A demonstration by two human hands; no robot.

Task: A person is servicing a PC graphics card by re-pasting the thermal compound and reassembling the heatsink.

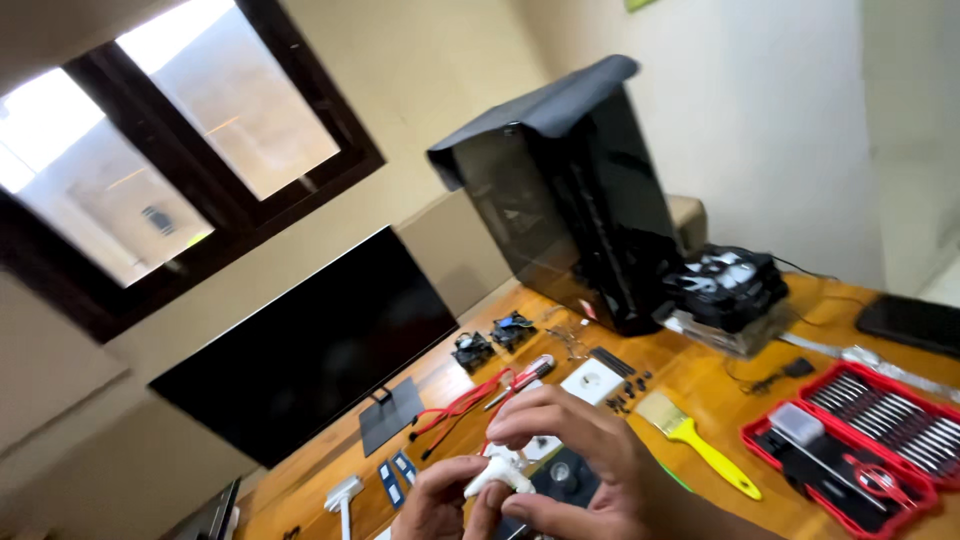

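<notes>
Small white part (pixel 497 473), pinched by fingertips of both the left hand (pixel 437 503) and the right hand (pixel 568 450), each closed on it; work midway, red cables (pixel 462 402) just beyond, untouched.

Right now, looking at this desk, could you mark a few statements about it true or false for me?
1. Both hands hold a small white part. True: the left hand and right hand pinch the small white part together.
2. The monitor is switched on. False: the monitor has a dark screen.
3. The brush has a yellow handle. True: the brush lies on the wooden desk with its yellow handle pointing toward the right.
4. The red tool case is closed. False: the red tool case lies open, with rows of metal bits showing.
5. The black computer case lies flat. False: the black computer case stands upright, with a dark cover draped over its top.
</notes>
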